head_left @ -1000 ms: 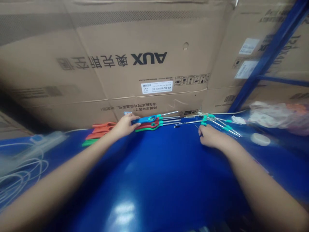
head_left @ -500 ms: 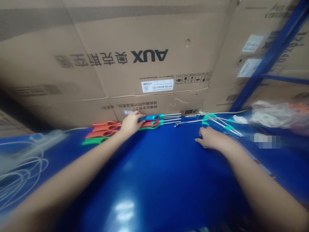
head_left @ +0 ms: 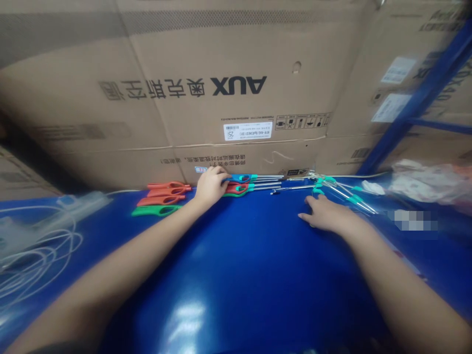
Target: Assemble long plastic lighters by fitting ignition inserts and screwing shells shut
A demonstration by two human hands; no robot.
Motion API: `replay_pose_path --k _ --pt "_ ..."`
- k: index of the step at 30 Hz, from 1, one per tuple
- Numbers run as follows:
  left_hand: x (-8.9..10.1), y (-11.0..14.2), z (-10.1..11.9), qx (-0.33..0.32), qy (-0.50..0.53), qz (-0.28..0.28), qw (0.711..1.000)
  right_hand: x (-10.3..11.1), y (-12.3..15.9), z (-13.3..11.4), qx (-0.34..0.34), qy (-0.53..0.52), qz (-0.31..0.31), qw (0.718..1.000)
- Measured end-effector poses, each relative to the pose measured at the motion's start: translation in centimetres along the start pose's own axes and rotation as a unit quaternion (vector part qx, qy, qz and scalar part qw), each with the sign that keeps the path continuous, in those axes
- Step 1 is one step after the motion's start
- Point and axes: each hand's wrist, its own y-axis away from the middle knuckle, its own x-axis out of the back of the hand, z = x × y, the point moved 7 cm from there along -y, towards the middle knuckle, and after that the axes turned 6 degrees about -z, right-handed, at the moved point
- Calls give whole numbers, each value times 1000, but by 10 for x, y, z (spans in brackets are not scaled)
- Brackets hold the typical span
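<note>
At the back of the blue table, my left hand (head_left: 213, 186) is closed around the rear of a blue stick lighter (head_left: 240, 178). Beneath and in front of that lighter lie a red stick lighter (head_left: 236, 188) and a green one (head_left: 236, 194), their metal tubes pointing right. My right hand (head_left: 324, 212) hovers over or rests on the table, thumb and forefinger apart, with nothing visible between them. Its other fingers are partly hidden. Just beyond it is a loose pile of metal lighter tubes with teal collars (head_left: 354, 198).
Orange handle shells (head_left: 162, 198) and a green handle shell (head_left: 157, 211) lie left of my left hand. Coiled white tubing (head_left: 44, 255) is at far left. A large cardboard box (head_left: 191, 44) walls off the back. Plastic bags (head_left: 424, 182) and a blue post (head_left: 413, 108) are right.
The view has shifted slightly, moving the scene right in the picture. My left hand stays at the blue stick lighter. A yellow bit under my right hand no longer shows.
</note>
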Motion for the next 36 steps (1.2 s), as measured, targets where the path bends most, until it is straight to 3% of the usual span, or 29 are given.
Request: replay_pose_path --k 8,18,24,29,36 --pt "-2 7 11 -17 -13 2 1000 -2 -5 3 1 12 7 1000" --pt "-11 13 22 -37 -10 -33 999 -1 -4 0 11 11 19 1000" --pt "-6 27 45 -122 19 -72 990 1 -1 -3 15 18 37 999" --pt "-8 32 44 -142 17 -96 985 1 -1 -5 24 18 47 998" --pt "-15 32 41 -137 2 -102 985 7 -2 -26 128 31 131 983"
